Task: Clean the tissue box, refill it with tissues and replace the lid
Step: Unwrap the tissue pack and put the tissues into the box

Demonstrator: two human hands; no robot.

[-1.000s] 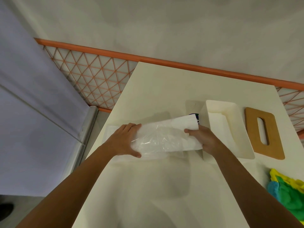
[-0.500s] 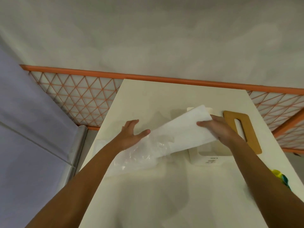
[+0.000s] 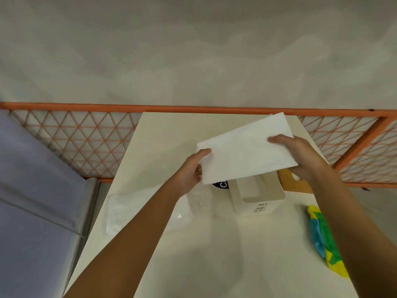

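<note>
Where the head camera looks down, a white stack of tissues is held tilted above the open tissue box, gripped at opposite ends by the left hand and right hand, set well apart. The box is stood on the counter, with the wooden lid just beside it; a clear wrapper and a coloured cloth are seen to either side
</note>
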